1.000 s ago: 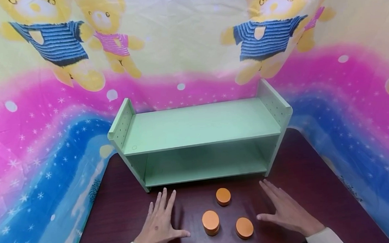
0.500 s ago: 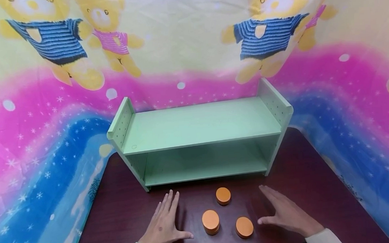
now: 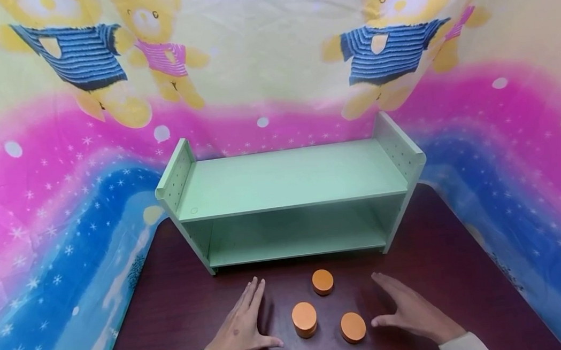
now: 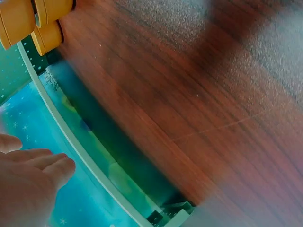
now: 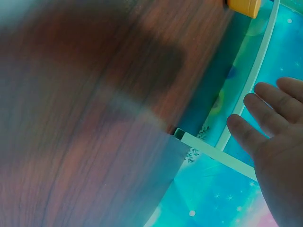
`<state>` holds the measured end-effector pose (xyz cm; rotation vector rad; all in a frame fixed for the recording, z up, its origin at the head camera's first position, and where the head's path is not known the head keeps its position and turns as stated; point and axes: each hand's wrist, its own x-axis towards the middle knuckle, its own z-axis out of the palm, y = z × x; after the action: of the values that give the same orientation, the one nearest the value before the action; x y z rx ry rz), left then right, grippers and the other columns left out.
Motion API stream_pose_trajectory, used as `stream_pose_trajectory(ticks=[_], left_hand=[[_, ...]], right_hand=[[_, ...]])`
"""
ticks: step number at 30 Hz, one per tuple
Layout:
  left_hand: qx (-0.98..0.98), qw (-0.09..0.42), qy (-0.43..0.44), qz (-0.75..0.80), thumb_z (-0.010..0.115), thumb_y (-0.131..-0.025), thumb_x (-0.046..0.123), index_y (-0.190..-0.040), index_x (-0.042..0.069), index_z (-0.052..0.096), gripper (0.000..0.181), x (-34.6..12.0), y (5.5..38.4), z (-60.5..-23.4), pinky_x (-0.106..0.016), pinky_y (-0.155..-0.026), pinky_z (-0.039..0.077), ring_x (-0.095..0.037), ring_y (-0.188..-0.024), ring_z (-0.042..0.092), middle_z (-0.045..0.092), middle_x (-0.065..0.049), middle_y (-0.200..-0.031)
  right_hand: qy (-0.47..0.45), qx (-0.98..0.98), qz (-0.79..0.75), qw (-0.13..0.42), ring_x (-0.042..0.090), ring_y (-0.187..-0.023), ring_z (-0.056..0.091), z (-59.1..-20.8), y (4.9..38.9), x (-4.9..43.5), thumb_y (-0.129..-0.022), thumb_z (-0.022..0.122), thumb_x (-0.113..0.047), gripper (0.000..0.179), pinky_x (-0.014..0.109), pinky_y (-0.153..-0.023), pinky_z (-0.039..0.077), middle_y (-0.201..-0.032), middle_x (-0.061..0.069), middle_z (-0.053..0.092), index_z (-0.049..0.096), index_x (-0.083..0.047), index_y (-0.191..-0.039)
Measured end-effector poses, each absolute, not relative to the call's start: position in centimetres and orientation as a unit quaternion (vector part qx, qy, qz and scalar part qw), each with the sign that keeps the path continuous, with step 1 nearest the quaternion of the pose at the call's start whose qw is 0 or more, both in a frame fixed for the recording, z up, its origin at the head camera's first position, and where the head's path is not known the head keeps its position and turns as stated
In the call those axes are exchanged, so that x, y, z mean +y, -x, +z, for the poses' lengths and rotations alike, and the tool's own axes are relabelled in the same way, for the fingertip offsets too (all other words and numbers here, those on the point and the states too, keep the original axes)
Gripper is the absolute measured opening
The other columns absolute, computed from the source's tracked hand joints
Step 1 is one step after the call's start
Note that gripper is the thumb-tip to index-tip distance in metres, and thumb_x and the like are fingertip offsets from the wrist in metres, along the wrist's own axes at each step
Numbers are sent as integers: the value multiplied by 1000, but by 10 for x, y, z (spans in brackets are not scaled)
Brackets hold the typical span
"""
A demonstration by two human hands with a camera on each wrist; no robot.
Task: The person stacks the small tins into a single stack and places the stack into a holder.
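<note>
Three round orange containers stand on the dark table between my hands: a taller jar (image 3: 304, 319) in the middle, a low one (image 3: 353, 327) to its right and another low one (image 3: 323, 282) farther back. My left hand (image 3: 241, 327), fingers straight and thumb spread toward the taller jar, holds nothing and stays apart from it. Across from it, my right hand (image 3: 414, 312) is likewise straight-fingered, its thumb pointing at the near right container without touching. The left wrist view shows the hand (image 4: 33, 184) in part, with orange containers (image 4: 47, 35) at the top left.
A pale green two-tier shelf (image 3: 290, 182) stands behind the containers, both tiers bare. The dark reddish-brown table (image 3: 163, 310) carries wood grain. A curtain (image 3: 259, 64) printed with bears surrounds the table at the back and sides.
My left hand has shifted rightward and slightly nearer, toward the taller jar, its fingers drawing closer together. My right hand's fingertips have moved slightly nearer. The containers have stayed in place.
</note>
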<state>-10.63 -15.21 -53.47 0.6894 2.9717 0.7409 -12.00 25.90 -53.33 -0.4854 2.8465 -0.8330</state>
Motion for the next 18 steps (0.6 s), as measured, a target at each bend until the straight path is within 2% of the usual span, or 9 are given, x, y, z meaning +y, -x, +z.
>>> stream_pose_trajectory(ticks=[10, 18], left_hand=[[936, 12, -224, 272, 88, -63, 61, -157, 3, 24, 128, -146, 105, -544, -55, -110, 39, -38, -144, 30, 28, -19, -160], [920, 50, -200, 332, 88, -66, 55, -158, 7, 23, 123, -145, 106, -552, -57, -105, 44, -37, -140, 38, 30, -22, -158]], right_hand=[[221, 942, -253, 22, 39, -126, 53, -544, 118, 257, -70, 81, -62, 102, 58, -98, 48, -140, 20, 55, 50, 3, -142], [251, 934, -253, 31, 39, -122, 56, -550, 116, 256, -71, 79, -63, 102, 56, -97, 50, -138, 20, 57, 51, 5, -140]])
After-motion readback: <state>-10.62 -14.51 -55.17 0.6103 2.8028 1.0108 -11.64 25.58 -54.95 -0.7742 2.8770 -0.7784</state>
